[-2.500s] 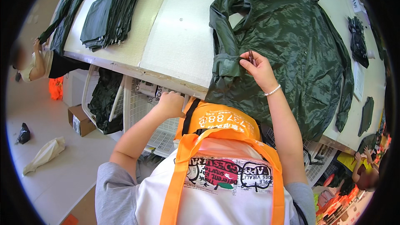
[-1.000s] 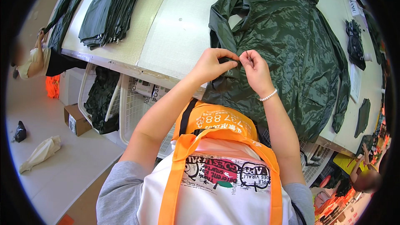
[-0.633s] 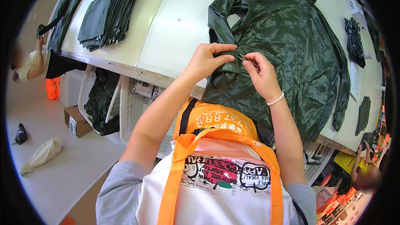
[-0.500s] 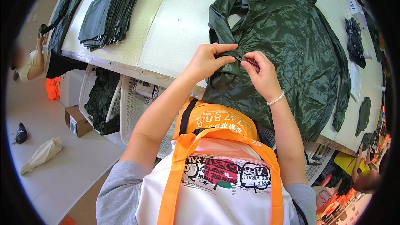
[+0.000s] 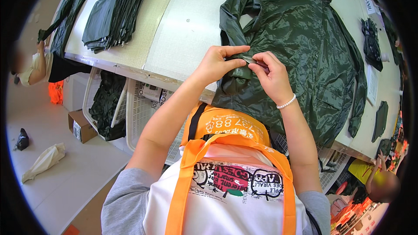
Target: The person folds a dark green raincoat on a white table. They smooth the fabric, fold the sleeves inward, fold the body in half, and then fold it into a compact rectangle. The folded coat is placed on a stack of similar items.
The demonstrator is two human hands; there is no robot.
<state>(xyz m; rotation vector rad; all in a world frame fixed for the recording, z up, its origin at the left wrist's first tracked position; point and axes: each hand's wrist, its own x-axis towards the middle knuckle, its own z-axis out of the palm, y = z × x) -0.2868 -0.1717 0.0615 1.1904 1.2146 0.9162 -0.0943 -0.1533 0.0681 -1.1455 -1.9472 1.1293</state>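
A glossy dark green jacket (image 5: 300, 52) is spread over the table, its collar at the far side and its hem by my waist. My left hand (image 5: 216, 64) pinches a fold of its left-lying sleeve between thumb and fingers, with the index finger reaching over the cloth. In my right hand (image 5: 274, 78), small thread snips (image 5: 250, 60) are gripped, the silver blades pointing left at the pinched cloth close to my left thumb tip. Fingers hide most of their dark handle. A bead bracelet (image 5: 286, 102) circles my right wrist.
Folded dark green garments (image 5: 114, 17) are stacked at the table's left. White plastic baskets (image 5: 133, 117) stand under the near edge, one holding dark cloth. A dark bundle (image 5: 371, 45) lies at the right. A co-worker (image 5: 38, 65) is at far left, another person (image 5: 370, 176) at lower right.
My right hand has turned slightly and shifted a little left, so the silver blades show more plainly. My left hand keeps its pinch. The far-left co-worker's hand has moved slightly.
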